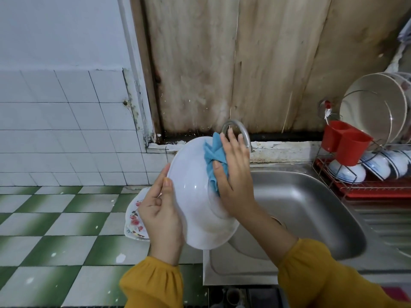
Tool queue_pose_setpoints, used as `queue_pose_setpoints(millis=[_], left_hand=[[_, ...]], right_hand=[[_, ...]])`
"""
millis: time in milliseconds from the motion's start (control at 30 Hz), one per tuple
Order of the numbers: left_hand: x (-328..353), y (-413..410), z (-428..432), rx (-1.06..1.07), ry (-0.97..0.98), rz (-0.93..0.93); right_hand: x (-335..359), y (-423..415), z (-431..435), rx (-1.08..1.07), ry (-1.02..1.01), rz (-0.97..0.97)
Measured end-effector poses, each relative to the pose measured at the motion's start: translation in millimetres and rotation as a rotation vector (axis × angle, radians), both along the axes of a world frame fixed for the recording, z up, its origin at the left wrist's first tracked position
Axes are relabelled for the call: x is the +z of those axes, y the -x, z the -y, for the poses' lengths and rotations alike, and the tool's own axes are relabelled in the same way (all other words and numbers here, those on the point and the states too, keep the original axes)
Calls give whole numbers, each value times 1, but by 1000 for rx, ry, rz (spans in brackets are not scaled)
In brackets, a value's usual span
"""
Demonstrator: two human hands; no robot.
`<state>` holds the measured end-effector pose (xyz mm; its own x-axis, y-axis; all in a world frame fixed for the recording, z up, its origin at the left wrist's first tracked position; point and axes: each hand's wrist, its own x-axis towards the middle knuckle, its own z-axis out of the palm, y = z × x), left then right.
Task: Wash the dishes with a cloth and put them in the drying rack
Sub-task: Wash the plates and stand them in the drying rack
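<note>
A white plate (193,192) is held tilted, underside towards me, over the left edge of the steel sink (311,210). My left hand (161,216) grips its left rim. My right hand (235,174) presses a blue cloth (214,156) flat against the plate's underside. A flowered plate (134,218) lies on the counter behind my left hand, partly hidden. At the right stands the wire drying rack (347,185) with several plates and bowls in it.
A metal tap (241,132) curves over the sink just behind my right hand. A red cutlery holder (347,142) hangs on the rack's left end. Green-and-white checked counter (55,230) stretches to the left, below a white tiled wall.
</note>
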<state>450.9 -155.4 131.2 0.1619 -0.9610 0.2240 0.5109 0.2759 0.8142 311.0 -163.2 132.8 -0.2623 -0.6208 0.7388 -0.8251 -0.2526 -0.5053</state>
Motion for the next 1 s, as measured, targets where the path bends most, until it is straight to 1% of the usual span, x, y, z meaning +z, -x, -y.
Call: queue_pose_setpoints(millis=[33,133,167,233,300,333,433,467,533,600,633,667,733,800,833,900,967,1000], left_hand=[[1,0,1,20,-11,-19],[1,-2,5,78,-39,-104],[1,-3,6,80,-42,-115],[-2,-2,7,56,-51,-87],[-5,-2,8,29,-52,-45],[-6,-3,9,22,-52,-23],[-5,-9,13,-28,-25,6],[-4,-12,15,-47,-5,38],[-3,-17,18,-79,54,134],[-4,-19,20,-75,87,239],[-5,-18,22,-56,55,299],[-7,-16,26,-39,-27,363],[-15,-12,39,-59,-265,469],[-15,-12,45,-124,-538,509],[-14,-14,45,-178,-659,483],[-5,-19,38,-370,-791,343],[-1,-22,34,-533,-821,142],[-1,-24,33,-550,-815,27]], right_hand=[[-3,-3,0,-14,-36,-18],[-18,-8,-8,82,-55,-241],[-24,-6,-11,123,-55,-267],[-33,4,-12,131,-75,-197],[-39,13,-5,72,-112,1],[-39,16,1,51,-123,160],[-29,33,25,41,-83,828],[-23,40,30,18,-113,1016],[-15,51,32,-34,-191,1260],[-13,53,28,-65,-173,1373],[-12,52,26,-71,-137,1389],[-12,51,25,-59,-86,1401],[-11,53,23,-3,37,1425],[-8,58,20,125,163,1475],[-6,60,18,210,213,1509],[1,64,13,332,189,1554],[13,68,7,360,68,1565],[18,71,4,353,-8,1530]])
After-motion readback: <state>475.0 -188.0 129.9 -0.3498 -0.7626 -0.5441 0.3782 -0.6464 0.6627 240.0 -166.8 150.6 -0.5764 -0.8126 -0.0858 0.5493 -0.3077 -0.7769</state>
